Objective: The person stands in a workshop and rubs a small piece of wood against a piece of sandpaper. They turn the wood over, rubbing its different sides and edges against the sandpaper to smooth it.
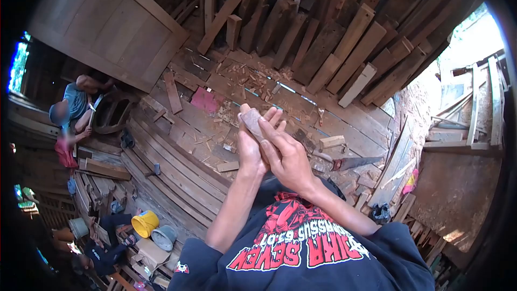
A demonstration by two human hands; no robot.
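Printed shirt point(301, 248), then left hand point(249, 151) and right hand point(290, 159), fingers point(271, 134) clamped round half-hidden wood block point(251, 120)

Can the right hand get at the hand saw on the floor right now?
Probably not at once. The right hand and left hand both clasp the wooden block. The hand saw lies uncovered on the floor planks, lower right, well apart from the hand.

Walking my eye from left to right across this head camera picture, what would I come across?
Crouching person in blue → yellow bucket → pink sheet on the floor → wooden block → hand saw.
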